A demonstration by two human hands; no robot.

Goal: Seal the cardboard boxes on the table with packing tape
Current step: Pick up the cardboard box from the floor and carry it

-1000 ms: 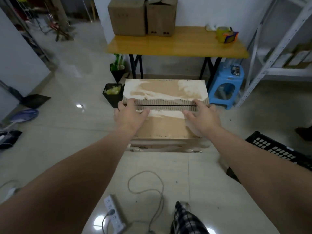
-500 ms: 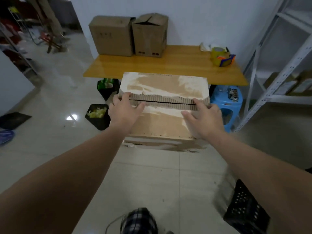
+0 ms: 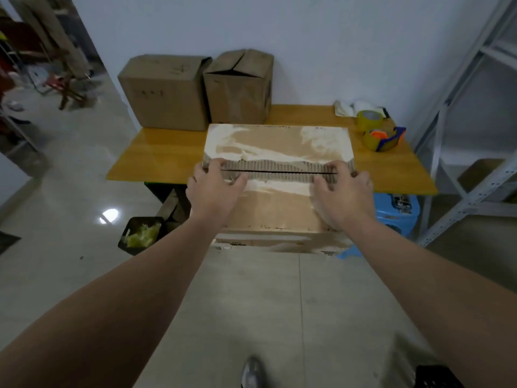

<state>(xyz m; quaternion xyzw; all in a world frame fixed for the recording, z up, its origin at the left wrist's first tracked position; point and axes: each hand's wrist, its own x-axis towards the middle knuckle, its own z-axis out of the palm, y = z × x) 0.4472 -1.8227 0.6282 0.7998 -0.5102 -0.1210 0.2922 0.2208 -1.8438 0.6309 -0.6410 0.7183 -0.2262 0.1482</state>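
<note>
Cardboard box (image 3: 277,144), dark seam under fingertips (image 3: 214,166), was gripped by L hand (image 3: 215,191) & R hand (image 3: 342,194), fingers curled over its top; table (image 3: 167,152) lay just beyond fingertips.

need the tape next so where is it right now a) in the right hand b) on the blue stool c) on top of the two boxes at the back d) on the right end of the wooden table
D: the yellow tape roll and the tape dispenser sit on the right end of the wooden table, while the left hand and right hand both grip the cardboard box.
</note>
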